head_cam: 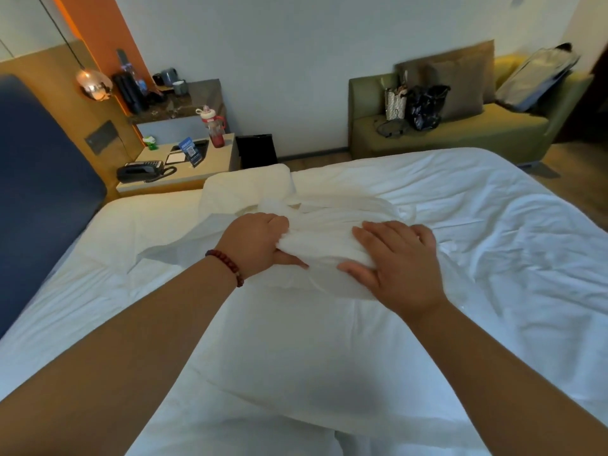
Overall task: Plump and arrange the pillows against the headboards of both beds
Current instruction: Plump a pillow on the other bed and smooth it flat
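A white pillow (296, 340) lies on the bed (493, 225) right in front of me, its far end bunched up. My left hand (256, 245), with a red bead bracelet at the wrist, grips the gathered pillowcase fabric (316, 240) at that end. My right hand (398, 261) rests on the bunched end with fingers spread, thumb pressing the near side. A second white pillow (246, 189) lies beyond, near the bed's far edge. The dark blue headboard (42, 179) stands at the left, apart from both pillows.
A bedside table (184, 159) beyond the bed carries a black phone (141, 171), a blue card and a red-capped bottle (214, 126). A black bin (256, 149) stands beside it. A green sofa (460, 130) with bags and cushions lines the far wall. A pendant lamp (93, 83) hangs at left.
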`<action>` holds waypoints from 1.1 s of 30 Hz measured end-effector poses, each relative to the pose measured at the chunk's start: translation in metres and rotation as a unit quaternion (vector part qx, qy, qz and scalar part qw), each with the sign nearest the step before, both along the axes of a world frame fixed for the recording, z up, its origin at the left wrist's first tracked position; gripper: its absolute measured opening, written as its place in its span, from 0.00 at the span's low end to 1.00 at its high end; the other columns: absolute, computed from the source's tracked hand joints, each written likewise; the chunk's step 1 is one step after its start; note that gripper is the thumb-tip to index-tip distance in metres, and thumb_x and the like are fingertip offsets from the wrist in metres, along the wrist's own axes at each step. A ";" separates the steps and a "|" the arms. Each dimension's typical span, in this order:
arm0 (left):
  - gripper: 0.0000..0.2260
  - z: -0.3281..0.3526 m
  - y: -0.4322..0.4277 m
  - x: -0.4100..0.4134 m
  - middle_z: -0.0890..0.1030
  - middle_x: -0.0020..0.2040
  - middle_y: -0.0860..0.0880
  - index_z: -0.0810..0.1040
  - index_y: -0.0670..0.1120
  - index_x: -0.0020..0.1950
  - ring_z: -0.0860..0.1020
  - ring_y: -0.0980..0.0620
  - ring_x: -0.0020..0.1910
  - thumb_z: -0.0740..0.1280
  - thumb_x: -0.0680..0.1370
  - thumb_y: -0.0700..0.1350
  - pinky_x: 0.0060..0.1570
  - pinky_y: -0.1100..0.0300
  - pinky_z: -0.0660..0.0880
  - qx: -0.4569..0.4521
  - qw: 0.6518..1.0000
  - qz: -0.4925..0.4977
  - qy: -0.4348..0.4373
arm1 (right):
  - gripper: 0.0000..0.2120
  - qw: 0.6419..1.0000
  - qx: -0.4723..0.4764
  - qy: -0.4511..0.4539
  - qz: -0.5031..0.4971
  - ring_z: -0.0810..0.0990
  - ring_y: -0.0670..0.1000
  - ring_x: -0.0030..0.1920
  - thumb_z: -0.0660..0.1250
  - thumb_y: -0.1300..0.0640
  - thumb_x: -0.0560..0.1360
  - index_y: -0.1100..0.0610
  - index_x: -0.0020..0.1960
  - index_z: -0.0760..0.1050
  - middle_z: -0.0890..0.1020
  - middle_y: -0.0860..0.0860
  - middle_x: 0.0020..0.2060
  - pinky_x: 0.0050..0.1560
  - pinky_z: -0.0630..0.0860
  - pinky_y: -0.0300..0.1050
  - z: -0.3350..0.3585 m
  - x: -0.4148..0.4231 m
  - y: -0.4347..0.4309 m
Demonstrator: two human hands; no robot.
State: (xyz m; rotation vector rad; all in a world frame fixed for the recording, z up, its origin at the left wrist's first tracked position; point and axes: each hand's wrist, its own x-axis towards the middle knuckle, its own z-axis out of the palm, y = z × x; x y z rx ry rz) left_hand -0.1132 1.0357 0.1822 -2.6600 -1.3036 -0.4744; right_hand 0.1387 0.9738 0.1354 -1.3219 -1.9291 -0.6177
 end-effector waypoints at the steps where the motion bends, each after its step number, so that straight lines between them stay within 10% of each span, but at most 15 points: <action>1: 0.30 0.012 -0.002 0.003 0.81 0.41 0.44 0.78 0.42 0.45 0.79 0.43 0.40 0.68 0.65 0.69 0.40 0.54 0.75 -0.020 1.000 0.022 -0.003 | 0.31 1.000 -0.007 0.003 -0.002 0.82 0.55 0.52 0.53 0.32 0.78 0.56 0.55 0.82 0.84 0.52 0.53 0.55 0.66 0.51 0.011 0.004 0.006; 5: 0.23 0.047 -0.007 0.011 0.74 0.43 0.54 0.76 0.50 0.48 0.71 0.54 0.44 0.72 0.66 0.67 0.44 0.61 0.64 -0.065 0.997 0.053 -0.005 | 0.31 0.999 -0.034 0.020 -0.001 0.81 0.56 0.42 0.48 0.35 0.80 0.55 0.48 0.82 0.84 0.51 0.40 0.51 0.68 0.50 0.048 0.009 0.025; 10: 0.26 0.078 -0.013 0.001 0.67 0.31 0.58 0.63 0.56 0.32 0.66 0.58 0.32 0.53 0.61 0.79 0.31 0.68 0.56 -0.027 0.999 0.040 0.005 | 0.25 0.998 -0.054 0.041 0.005 0.68 0.52 0.29 0.48 0.38 0.79 0.53 0.35 0.70 0.72 0.48 0.27 0.41 0.70 0.49 0.067 -0.011 0.038; 17: 0.22 0.125 0.003 -0.013 0.68 0.26 0.57 0.67 0.55 0.29 0.67 0.61 0.28 0.57 0.67 0.73 0.30 0.66 0.61 0.080 0.990 -0.009 -0.119 | 0.23 0.995 0.041 0.083 0.047 0.67 0.53 0.26 0.55 0.39 0.78 0.55 0.33 0.69 0.70 0.48 0.23 0.38 0.59 0.42 0.131 -0.018 0.054; 22: 0.34 0.128 0.012 -0.015 0.80 0.49 0.50 0.78 0.48 0.53 0.77 0.49 0.49 0.55 0.66 0.75 0.48 0.55 0.70 0.070 0.991 0.076 -0.083 | 0.27 0.993 0.017 0.095 0.063 0.73 0.56 0.24 0.55 0.36 0.76 0.56 0.30 0.71 0.74 0.51 0.22 0.29 0.61 0.41 0.137 -0.032 0.084; 26: 0.43 0.102 -0.001 0.006 0.70 0.70 0.54 0.65 0.55 0.73 0.67 0.53 0.68 0.66 0.63 0.74 0.70 0.57 0.58 0.066 0.997 0.011 -0.042 | 0.28 0.988 -0.001 0.108 0.114 0.73 0.57 0.25 0.55 0.35 0.75 0.56 0.30 0.70 0.75 0.52 0.23 0.28 0.66 0.43 0.141 -0.039 0.106; 33: 0.47 0.112 0.042 0.026 0.73 0.69 0.54 0.63 0.54 0.75 0.71 0.52 0.67 0.69 0.61 0.74 0.64 0.56 0.67 -0.024 0.996 0.089 -0.004 | 0.26 0.981 0.150 0.112 0.043 0.76 0.54 0.29 0.58 0.42 0.80 0.55 0.30 0.75 0.76 0.48 0.24 0.44 0.69 0.48 0.147 -0.021 0.112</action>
